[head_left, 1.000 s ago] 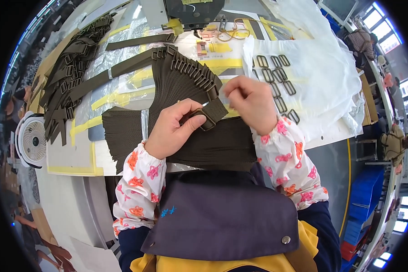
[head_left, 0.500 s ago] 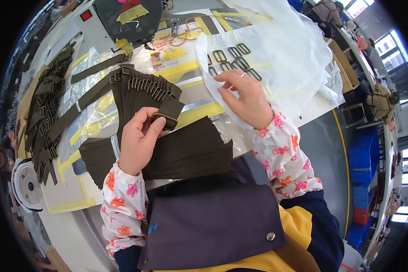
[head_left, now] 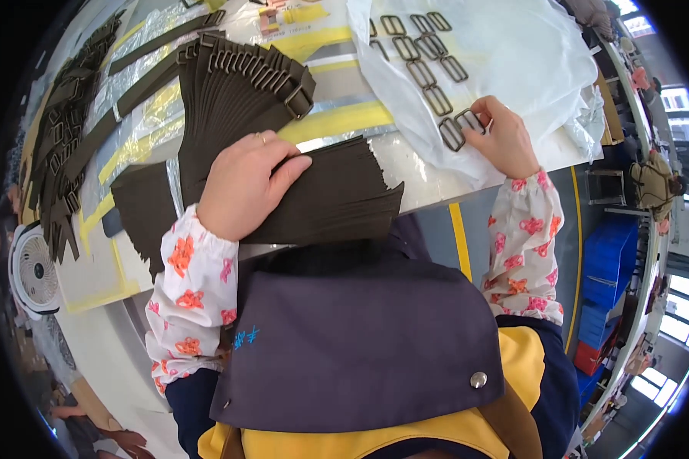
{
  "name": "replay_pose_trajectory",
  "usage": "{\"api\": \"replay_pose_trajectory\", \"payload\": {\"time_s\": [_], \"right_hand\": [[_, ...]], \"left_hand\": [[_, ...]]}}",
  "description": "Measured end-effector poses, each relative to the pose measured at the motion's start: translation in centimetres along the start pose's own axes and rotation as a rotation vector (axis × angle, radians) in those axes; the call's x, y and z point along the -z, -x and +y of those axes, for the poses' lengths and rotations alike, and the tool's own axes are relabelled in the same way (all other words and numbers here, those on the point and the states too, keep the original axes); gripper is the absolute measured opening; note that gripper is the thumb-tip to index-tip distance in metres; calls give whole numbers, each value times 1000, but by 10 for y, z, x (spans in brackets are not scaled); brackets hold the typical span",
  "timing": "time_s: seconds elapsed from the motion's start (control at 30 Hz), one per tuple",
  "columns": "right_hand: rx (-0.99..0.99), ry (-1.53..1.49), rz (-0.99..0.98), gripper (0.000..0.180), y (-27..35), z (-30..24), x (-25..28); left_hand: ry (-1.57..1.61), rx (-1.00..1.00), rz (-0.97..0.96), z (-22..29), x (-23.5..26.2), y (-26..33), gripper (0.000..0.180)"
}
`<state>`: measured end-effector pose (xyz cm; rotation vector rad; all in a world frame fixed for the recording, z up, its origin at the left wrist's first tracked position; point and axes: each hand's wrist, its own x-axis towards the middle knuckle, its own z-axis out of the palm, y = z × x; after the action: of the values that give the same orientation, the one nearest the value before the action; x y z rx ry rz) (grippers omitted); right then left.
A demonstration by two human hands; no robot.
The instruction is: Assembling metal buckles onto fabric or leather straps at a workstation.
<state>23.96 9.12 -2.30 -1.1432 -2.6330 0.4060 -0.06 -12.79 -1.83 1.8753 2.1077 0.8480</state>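
My left hand [head_left: 245,182] lies over the stack of dark olive webbing straps [head_left: 329,187], thumb and curled fingers closed at the stack's upper edge on a strap. Above it, a fan of straps [head_left: 207,115] spreads out, each with a metal slide buckle at its end. The outermost buckle [head_left: 298,101] rests on the fan's right side. To the right, my right hand [head_left: 507,139] pinches a rectangular slide buckle [head_left: 469,121]. Right beside that one lies another buckle [head_left: 452,134], and several more [head_left: 421,74] are spread on a white plastic sheet [head_left: 505,53].
A heap of buckled straps [head_left: 61,145] hangs at the table's left edge, by a white fan [head_left: 35,268]. Long straps [head_left: 149,80] lie across yellow tape on the table. Blue bins [head_left: 609,260] stand at the right beyond the aisle.
My left hand has let go of the buckled strap, which now lies on the fan, and has come down to the stack. My right hand has moved right and taken hold of a buckle.
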Motion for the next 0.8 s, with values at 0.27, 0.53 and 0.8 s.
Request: {"api": "replay_pose_trajectory", "payload": {"time_s": [0.27,0.53,0.8], "right_hand": [[44,-737,146,16,-4,-14,9],[205,-1047,-67,17,-5,-91,-17],[108,-1398,-345,19,-20,-135,-23]], "left_hand": [[215,65,-417,-12,6,-34,28],[-168,-88,-96,-10,-2,-32,16],[456,128,295,2,15,-5,13]]}}
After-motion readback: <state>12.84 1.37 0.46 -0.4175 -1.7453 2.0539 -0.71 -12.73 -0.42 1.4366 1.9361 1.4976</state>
